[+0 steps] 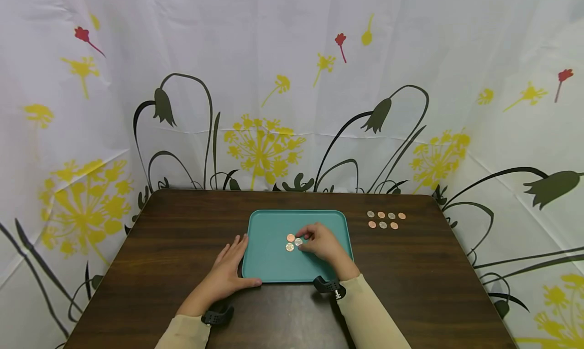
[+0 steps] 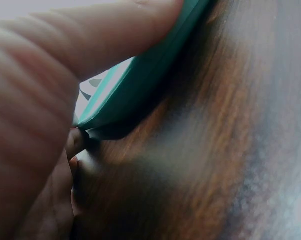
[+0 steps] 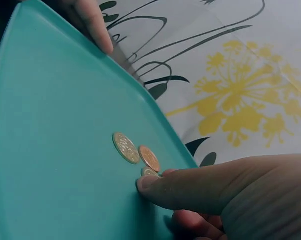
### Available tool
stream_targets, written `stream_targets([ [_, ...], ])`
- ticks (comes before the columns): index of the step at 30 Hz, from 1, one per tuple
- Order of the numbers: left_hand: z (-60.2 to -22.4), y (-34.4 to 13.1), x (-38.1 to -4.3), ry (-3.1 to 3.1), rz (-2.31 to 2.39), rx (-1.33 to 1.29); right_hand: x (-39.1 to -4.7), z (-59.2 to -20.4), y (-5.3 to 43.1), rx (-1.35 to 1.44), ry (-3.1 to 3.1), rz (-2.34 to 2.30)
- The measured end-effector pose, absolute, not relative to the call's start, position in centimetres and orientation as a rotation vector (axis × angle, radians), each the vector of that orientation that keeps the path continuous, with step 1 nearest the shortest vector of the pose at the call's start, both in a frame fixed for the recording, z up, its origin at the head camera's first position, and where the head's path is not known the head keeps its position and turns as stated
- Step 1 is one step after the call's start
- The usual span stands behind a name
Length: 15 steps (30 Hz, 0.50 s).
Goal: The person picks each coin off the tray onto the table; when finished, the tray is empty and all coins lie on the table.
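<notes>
On the table lies a teal tray (image 1: 269, 265), its surface bearing three coins close together. My right hand (image 1: 323, 243) is over the tray, thumb and finger pinching a silver coin (image 1: 298, 241) at its edges. Left of that coin are a copper coin (image 1: 290, 237) and a pale yellowish coin (image 1: 289, 247). In the right wrist view, the thumb covers part of the pinched coin (image 3: 149, 172). My left hand (image 1: 230, 270) rests at the tray's near left corner, fingers extended along the left side and thumb against the front rim.
Right of the tray, several copper and silver coins (image 1: 383, 225) lie in two rows on the dark wooden table (image 1: 182, 237). A white curtain (image 1: 283, 45) printed with flowers hangs behind the table. Each wrist wears a black band (image 1: 218, 316).
</notes>
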<state>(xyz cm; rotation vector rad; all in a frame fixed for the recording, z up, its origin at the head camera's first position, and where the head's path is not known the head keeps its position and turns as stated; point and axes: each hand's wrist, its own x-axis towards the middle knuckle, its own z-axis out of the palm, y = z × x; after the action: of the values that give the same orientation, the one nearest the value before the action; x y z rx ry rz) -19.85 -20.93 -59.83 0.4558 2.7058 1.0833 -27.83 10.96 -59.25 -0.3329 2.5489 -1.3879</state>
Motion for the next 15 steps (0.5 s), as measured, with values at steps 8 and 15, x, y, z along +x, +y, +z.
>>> stream_targets([
  [8,-60.02,-20.99,-19.81,2.699,1.074,0.443,-27.35,-58.88,10.39,-0.368,2.601,-1.338],
  [15,-59.97,-20.96,-19.84,2.691,1.069,0.443,-27.23,-58.88,10.41,-0.351,2.617,-1.349],
])
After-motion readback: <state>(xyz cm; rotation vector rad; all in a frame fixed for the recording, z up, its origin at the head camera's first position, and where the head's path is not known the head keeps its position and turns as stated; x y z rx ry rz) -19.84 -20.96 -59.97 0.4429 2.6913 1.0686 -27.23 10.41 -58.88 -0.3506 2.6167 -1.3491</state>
